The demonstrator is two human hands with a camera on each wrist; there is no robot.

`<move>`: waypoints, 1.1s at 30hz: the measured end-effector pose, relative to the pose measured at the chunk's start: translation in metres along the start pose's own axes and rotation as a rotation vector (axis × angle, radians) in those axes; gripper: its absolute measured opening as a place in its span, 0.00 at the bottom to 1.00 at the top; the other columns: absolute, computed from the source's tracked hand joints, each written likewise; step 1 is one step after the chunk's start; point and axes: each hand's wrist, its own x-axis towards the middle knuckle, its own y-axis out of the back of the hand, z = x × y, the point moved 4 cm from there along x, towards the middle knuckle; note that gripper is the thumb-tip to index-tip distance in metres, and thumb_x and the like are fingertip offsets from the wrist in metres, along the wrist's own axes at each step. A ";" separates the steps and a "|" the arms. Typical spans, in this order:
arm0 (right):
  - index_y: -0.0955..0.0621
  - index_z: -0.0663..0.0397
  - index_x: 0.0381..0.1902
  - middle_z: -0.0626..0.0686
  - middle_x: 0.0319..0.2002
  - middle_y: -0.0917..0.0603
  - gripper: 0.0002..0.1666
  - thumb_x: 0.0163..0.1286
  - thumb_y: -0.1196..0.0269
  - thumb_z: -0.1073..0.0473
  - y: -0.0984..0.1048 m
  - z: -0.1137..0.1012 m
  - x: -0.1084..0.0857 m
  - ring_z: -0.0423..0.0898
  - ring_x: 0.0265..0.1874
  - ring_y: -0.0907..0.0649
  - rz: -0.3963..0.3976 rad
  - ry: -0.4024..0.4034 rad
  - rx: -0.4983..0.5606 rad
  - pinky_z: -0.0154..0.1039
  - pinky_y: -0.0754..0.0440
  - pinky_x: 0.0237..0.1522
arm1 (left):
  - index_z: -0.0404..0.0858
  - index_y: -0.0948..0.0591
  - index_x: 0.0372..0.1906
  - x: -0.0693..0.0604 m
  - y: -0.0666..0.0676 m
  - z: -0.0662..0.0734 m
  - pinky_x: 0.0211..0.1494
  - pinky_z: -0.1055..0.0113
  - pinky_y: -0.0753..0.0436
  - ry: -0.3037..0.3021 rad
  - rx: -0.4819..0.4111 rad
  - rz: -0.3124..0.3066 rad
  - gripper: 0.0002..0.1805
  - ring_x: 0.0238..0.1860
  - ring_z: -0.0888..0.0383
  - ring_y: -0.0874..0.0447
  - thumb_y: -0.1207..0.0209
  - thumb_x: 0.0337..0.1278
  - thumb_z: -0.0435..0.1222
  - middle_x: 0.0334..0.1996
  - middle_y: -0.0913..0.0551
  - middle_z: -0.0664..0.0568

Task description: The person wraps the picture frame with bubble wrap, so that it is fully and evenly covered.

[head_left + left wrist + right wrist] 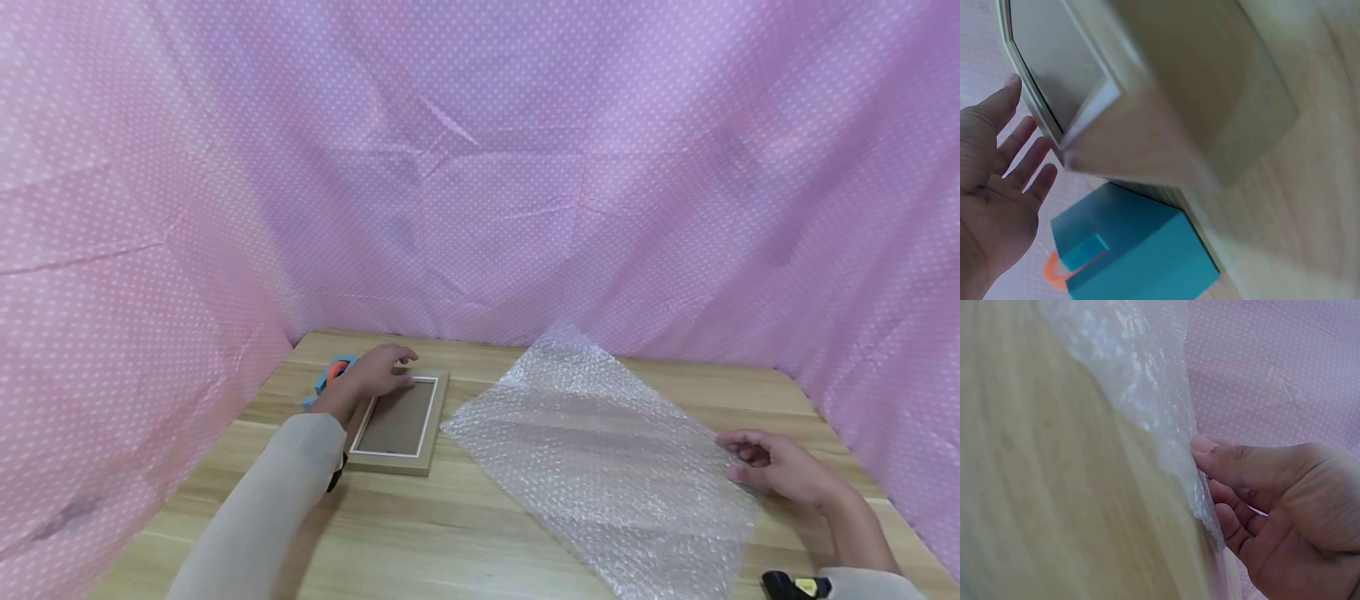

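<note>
Clear, bubbled plastic wrap (600, 450), glossy and diamond-shaped, lies at right on your wood-grain table (435, 533); left of it sits a rectangular wooden frame (397, 421) with a white inner border. Your left hand (381, 372) spreads loose fingers by the wooden frame's far end; your right hand (783, 469) pinches the plastic wrap's right edge.

Two hands: one left hand (378, 372), left of centre in the head view, and one right hand (780, 468), lower right. Two pale sleeves (262, 500), lower left and bottom right. Two black objects (783, 586), one at each wrist. One picture frame (397, 425), left of centre. One tape dispenser (324, 383), further left. One bubble wrap sheet (600, 442), right of centre. One table (465, 533), lower half.
</note>
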 end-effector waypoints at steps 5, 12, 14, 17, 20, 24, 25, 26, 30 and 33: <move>0.21 0.71 0.59 0.61 0.52 0.16 0.28 0.64 0.27 0.63 -0.001 0.000 -0.001 0.30 0.43 0.23 0.011 0.027 -0.005 0.28 0.21 0.42 | 0.30 0.22 0.63 0.002 -0.001 -0.009 0.63 0.45 0.22 -0.007 -0.050 -0.015 0.23 0.59 0.39 0.21 0.36 0.70 0.38 0.56 0.19 0.36; 0.21 0.70 0.60 0.64 0.54 0.17 0.29 0.65 0.27 0.61 0.000 -0.001 -0.001 0.30 0.44 0.23 0.006 0.003 0.007 0.28 0.21 0.43 | 0.31 0.19 0.60 0.008 -0.004 -0.016 0.61 0.47 0.20 -0.038 -0.041 -0.025 0.19 0.58 0.40 0.20 0.37 0.70 0.36 0.54 0.17 0.37; 0.21 0.70 0.60 0.64 0.55 0.17 0.29 0.65 0.28 0.61 0.001 -0.002 -0.002 0.30 0.44 0.23 0.003 -0.004 0.012 0.28 0.21 0.43 | 0.31 0.18 0.59 0.010 -0.005 -0.016 0.61 0.47 0.21 -0.048 -0.025 -0.028 0.19 0.58 0.40 0.20 0.37 0.70 0.36 0.54 0.16 0.38; 0.22 0.70 0.60 0.63 0.55 0.18 0.29 0.65 0.28 0.61 0.001 -0.002 -0.003 0.30 0.44 0.24 -0.001 -0.018 0.018 0.28 0.21 0.43 | 0.31 0.17 0.58 0.013 -0.006 -0.015 0.61 0.47 0.21 -0.055 -0.008 -0.026 0.18 0.57 0.41 0.19 0.36 0.69 0.35 0.52 0.15 0.39; 0.22 0.69 0.61 0.61 0.55 0.18 0.29 0.65 0.27 0.61 0.003 -0.002 -0.003 0.31 0.43 0.24 0.001 -0.029 0.025 0.28 0.22 0.43 | 0.30 0.17 0.55 0.016 -0.007 -0.013 0.60 0.47 0.21 -0.061 -0.001 -0.019 0.16 0.55 0.42 0.18 0.36 0.68 0.34 0.50 0.14 0.40; 0.22 0.70 0.60 0.58 0.52 0.17 0.28 0.65 0.28 0.63 0.003 -0.001 -0.003 0.32 0.42 0.24 0.008 -0.013 0.024 0.28 0.22 0.42 | 0.30 0.17 0.52 0.016 -0.005 -0.009 0.59 0.47 0.20 -0.071 -0.004 -0.009 0.13 0.52 0.43 0.17 0.36 0.68 0.33 0.47 0.14 0.41; 0.21 0.70 0.60 0.57 0.51 0.17 0.28 0.65 0.28 0.63 0.003 0.000 -0.003 0.33 0.42 0.24 0.013 -0.013 0.027 0.28 0.22 0.42 | 0.30 0.17 0.52 0.016 -0.005 -0.008 0.59 0.47 0.20 -0.075 -0.004 -0.007 0.12 0.52 0.44 0.17 0.37 0.68 0.32 0.47 0.14 0.41; 0.22 0.70 0.60 0.56 0.51 0.17 0.28 0.65 0.28 0.64 0.003 0.000 -0.003 0.33 0.42 0.24 0.011 -0.004 0.026 0.28 0.22 0.42 | 0.30 0.17 0.51 0.016 -0.004 -0.007 0.59 0.47 0.20 -0.076 -0.001 -0.008 0.12 0.52 0.44 0.18 0.37 0.68 0.32 0.46 0.14 0.41; 0.22 0.71 0.60 0.55 0.49 0.17 0.28 0.65 0.28 0.64 0.001 0.000 -0.002 0.33 0.42 0.23 0.006 0.004 0.028 0.28 0.22 0.41 | 0.31 0.19 0.51 0.015 0.001 -0.002 0.58 0.47 0.21 -0.079 0.032 -0.024 0.11 0.52 0.44 0.18 0.38 0.69 0.33 0.47 0.15 0.42; 0.22 0.71 0.60 0.55 0.49 0.18 0.29 0.65 0.28 0.63 0.000 -0.001 -0.001 0.33 0.42 0.24 0.001 -0.012 0.030 0.29 0.22 0.41 | 0.31 0.20 0.52 0.014 0.006 0.002 0.57 0.48 0.20 -0.080 0.038 -0.046 0.12 0.50 0.47 0.19 0.39 0.71 0.33 0.46 0.16 0.44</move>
